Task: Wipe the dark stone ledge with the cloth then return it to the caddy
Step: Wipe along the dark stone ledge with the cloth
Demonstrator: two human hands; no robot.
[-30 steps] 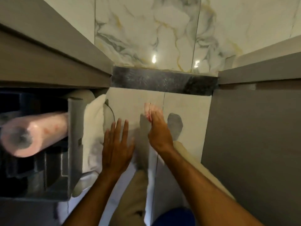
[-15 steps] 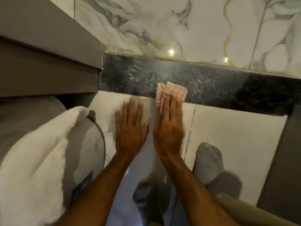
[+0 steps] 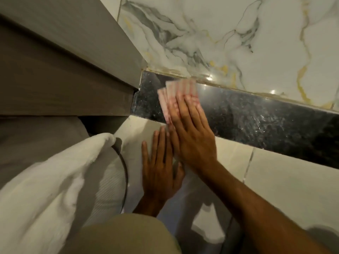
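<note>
The dark stone ledge (image 3: 256,121) runs as a glossy black speckled strip between the pale floor tiles and the marble wall. A folded pink-and-white cloth (image 3: 176,92) lies flat on its left part, blurred by motion. My right hand (image 3: 190,132) presses down on the cloth with flat, straight fingers. Just beside it, my left hand (image 3: 159,167) rests flat on the pale tile below the ledge, fingers spread, holding nothing. The caddy is out of view.
A grey cabinet (image 3: 64,70) fills the upper left and meets the ledge's left end. A white towel (image 3: 49,189) drapes over something at lower left, with a dark curved rim (image 3: 124,169) beside it. My knee (image 3: 128,235) is at the bottom.
My right hand has pushed the cloth fully onto the ledge and toward its left end. The view has closed in. The left hand stays flat on the tile.
</note>
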